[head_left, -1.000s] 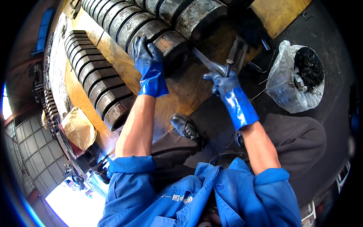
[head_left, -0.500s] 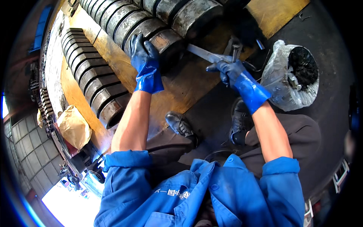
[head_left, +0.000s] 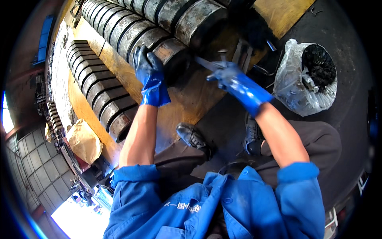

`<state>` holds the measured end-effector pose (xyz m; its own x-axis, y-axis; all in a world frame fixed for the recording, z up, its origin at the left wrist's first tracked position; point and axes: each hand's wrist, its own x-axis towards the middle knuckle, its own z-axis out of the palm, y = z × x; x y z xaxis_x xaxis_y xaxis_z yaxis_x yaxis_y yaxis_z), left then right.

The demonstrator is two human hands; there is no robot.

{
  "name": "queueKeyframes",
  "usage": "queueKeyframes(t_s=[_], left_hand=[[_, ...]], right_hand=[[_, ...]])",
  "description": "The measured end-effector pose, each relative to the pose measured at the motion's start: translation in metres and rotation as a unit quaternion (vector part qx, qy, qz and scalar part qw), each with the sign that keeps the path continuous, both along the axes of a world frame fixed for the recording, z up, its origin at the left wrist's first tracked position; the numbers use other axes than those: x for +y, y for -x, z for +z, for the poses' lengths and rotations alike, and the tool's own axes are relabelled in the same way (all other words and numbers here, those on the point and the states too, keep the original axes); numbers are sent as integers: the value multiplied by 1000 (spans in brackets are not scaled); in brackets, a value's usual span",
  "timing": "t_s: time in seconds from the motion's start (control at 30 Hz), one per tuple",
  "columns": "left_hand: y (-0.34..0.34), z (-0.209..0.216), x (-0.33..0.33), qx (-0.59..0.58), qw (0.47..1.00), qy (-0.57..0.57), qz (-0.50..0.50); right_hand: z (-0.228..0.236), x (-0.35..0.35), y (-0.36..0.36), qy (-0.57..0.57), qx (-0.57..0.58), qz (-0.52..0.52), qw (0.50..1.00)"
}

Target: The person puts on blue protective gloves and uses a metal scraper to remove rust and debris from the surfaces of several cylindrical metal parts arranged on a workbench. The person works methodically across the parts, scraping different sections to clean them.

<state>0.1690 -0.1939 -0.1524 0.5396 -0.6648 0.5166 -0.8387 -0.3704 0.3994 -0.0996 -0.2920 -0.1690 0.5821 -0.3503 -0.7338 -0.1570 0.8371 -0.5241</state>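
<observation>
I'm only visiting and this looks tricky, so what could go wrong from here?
The flat metal tool in the right grip points toward the row of round metal pieces; a slip might send it into the left grip, which lies against that row. Those pieces lie on their curved sides, so a push could perhaps shift one. The open plastic bag at the right might get knocked.

A bagged dark mass and workshop surroundings
A translucent plastic bag (head_left: 287, 89) stands on the dark floor (head_left: 347, 107) at right, its open mouth showing a clumped black mass (head_left: 319, 65); a small curled scrap (head_left: 316, 11) lies well apart, farther up. At left are a crumpled tan wrapping (head_left: 84, 140), a gridded grey wall (head_left: 38, 159) and a blue panel (head_left: 44, 40), above a glaring bright area (head_left: 77, 217).
</observation>
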Motion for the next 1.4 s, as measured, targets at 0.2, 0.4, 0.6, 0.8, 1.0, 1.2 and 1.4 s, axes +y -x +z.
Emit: queueKeyframes(t_s=[0.2, 0.4, 0.6, 0.8, 1.0, 1.2, 1.4], left_hand=[[-4, 4, 8, -40, 999, -5, 5], [2, -3, 0, -35, 999, -9, -2], [1, 2, 2, -65, 998, -10, -1], [-5, 1, 6, -50, 999, -9, -2], [1, -3, -2, -36, 999, -13, -4], [0, -3, 2, -46, 999, -13, -3], [0, -1, 6, -31, 999, -12, 9]], right_hand=[[-13, 41, 12, 26, 2, -70, 997], [-21, 22, -2, 48, 100, 54, 992], [-25, 42, 10, 53, -69, -47, 995], [-10, 49, 4, 42, -20, -50, 998], [-39, 59, 3, -7, -50, -71, 996], [-29, 58, 6, 41, -56, -76, 995], [-7, 69, 9, 101, -8, -47, 994]])
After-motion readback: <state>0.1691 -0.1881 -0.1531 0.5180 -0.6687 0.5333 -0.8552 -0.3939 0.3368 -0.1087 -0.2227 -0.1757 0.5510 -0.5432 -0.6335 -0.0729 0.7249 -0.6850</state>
